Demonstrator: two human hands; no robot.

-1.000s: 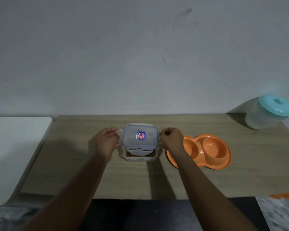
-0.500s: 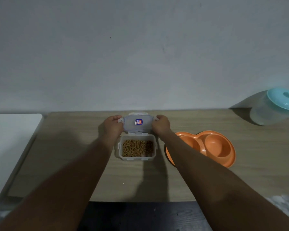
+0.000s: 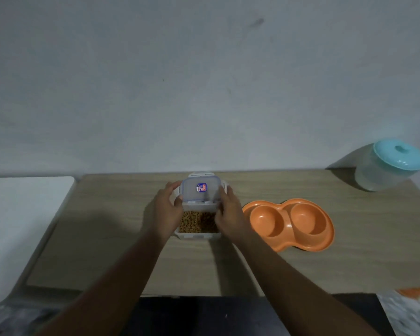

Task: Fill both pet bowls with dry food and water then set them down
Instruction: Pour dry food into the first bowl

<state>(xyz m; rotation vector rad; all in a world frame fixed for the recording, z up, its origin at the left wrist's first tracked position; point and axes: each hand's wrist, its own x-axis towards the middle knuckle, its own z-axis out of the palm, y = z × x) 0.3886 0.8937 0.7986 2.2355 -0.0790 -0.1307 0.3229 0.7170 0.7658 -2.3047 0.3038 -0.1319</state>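
Currently holding lid (image 3: 200,190) by both side edges, left grip (image 3: 166,209) and right grip (image 3: 228,212) curled round it, tilted up over far rim of open kibble container (image 3: 197,224), mid-counter (image 3: 107,238). Just right: orange double bowl (image 3: 289,224). Far right corner: teal-lidded jar (image 3: 388,166).

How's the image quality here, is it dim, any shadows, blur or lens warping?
Head view: dim, flat light; the jar casts a shadow leftward onto the wall and leans from lens distortion; the left hand and right hand, gripping the lid, shade the table; the lid's label is too blurred to read.
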